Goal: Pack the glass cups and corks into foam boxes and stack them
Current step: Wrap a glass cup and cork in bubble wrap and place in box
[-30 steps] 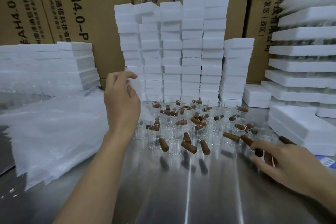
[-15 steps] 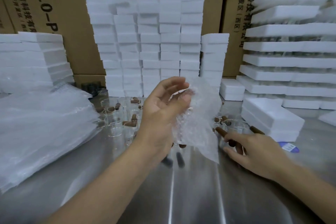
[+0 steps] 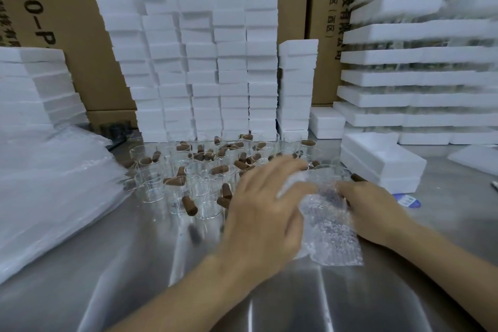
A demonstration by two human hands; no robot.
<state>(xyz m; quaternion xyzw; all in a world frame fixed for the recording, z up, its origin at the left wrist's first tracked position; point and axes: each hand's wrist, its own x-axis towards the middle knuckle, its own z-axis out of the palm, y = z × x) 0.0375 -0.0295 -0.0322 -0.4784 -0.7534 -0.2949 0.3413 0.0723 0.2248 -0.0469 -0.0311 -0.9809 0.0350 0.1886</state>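
Several clear glass cups [image 3: 205, 191] stand in a cluster on the steel table [image 3: 134, 277]. Brown corks [image 3: 190, 205] lie in and among them. My left hand [image 3: 264, 213] pinches the top of a small bubble-wrap bag [image 3: 330, 226] just right of the cluster. My right hand [image 3: 377, 213] meets the bag's right edge, and its fingertips are hidden behind the bag. A glass rim and a cork [image 3: 357, 177] show just behind the bag. An open foam box [image 3: 382, 162] sits to the right.
Tall stacks of white foam boxes [image 3: 215, 62] rise behind the cups. Wider foam stacks [image 3: 417, 75] stand at the right and more foam [image 3: 32, 83] at the left. A pile of bubble-wrap bags [image 3: 54, 183] covers the left table. Cardboard cartons [image 3: 75, 21] form the back.
My left hand took a bubble-wrap bag from the left pile and carried it right and down to my right hand. The right hand has stayed by the cups at the right.
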